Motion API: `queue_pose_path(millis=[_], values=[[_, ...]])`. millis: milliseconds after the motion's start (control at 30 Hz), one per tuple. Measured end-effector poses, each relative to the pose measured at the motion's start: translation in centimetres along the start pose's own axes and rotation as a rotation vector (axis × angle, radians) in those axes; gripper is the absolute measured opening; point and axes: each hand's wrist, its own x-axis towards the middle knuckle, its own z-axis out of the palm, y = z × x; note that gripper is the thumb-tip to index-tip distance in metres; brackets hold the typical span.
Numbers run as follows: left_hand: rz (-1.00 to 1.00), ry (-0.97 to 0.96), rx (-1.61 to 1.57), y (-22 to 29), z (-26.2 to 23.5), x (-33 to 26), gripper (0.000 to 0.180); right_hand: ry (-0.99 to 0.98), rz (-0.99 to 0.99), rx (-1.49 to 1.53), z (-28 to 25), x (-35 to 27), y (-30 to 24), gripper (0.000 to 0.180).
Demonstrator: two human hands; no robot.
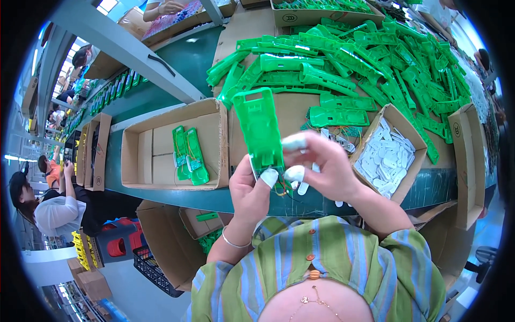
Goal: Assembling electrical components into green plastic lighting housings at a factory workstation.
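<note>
My left hand grips the lower end of a green translucent plastic housing, held raised above the table edge. White covers sit on my thumb and some fingertips. Thin colored wires hang out at the housing's bottom. Beside that end is my right hand, slightly blurred, its thumb and index finger apart with nothing visible between them. Behind it lie green circuit boards with wires, partly hidden by the hand. Small white plastic pieces rest near the table edge.
A big heap of green housings covers the far table. To the right stands a carton of white plastic pieces; to the left, a shallow carton holds two wired green housings. A metal post rises at left. Other people sit farther left.
</note>
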Motion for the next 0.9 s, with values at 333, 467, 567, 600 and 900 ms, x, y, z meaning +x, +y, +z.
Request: queue_pose_path(millis=[333, 467, 567, 600, 900], values=[[0.102, 0.135, 0.260, 0.0, 0.4, -0.3, 0.022, -0.040, 0.169, 0.178, 0.8, -0.3, 1.4, 0.025], [-0.085, -0.041, -0.056, 1.0, 0.5, 0.9, 0.029, -0.236, 0.202, 0.418, -0.6, 1.4, 2.4, 0.055], [-0.088, -0.094, -0.090, 0.9, -0.5, 1.7, 0.041, -0.552, 0.284, -0.159, -1.5, -0.3, 3.6, 0.054], [-0.088, -0.113, -0.099, 0.7, -0.9, 2.0, 0.042, -0.611, 0.529, -0.271, -0.7, -0.6, 3.5, 0.033], [0.188, -0.259, 1.825, 2.5, -4.7, 4.1, 0.075, -0.469, -0.060, -0.760, -3.5, -0.8, 2.6, 0.020]])
